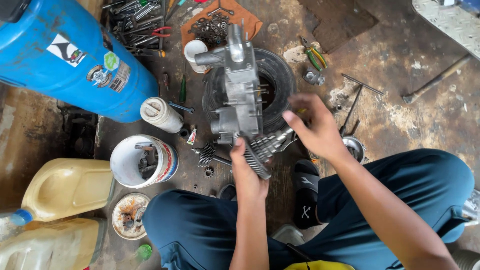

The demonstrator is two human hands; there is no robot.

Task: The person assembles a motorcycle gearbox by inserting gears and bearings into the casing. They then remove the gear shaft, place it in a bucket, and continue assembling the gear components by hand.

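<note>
A grey metal engine case (239, 92) stands on edge across a small black tyre (278, 75) on the oily floor. My left hand (247, 172) grips a cluster of gears on a shaft (260, 150), held against the lower end of the case. My right hand (316, 127) hovers just right of the case, fingers spread and blurred, holding nothing that I can see. Another loose gear shaft (207, 154) lies on the floor left of my left hand. My knees in dark blue trousers frame the bottom of the view.
A blue drum (65, 55) lies at the upper left, with spanners (137, 22) and a cloth of washers (215, 25) beyond. A white tub of parts (122, 160), white canister (160, 114), yellow jugs (65, 187), pliers (315, 56) and a hammer (435, 80) surround the tyre.
</note>
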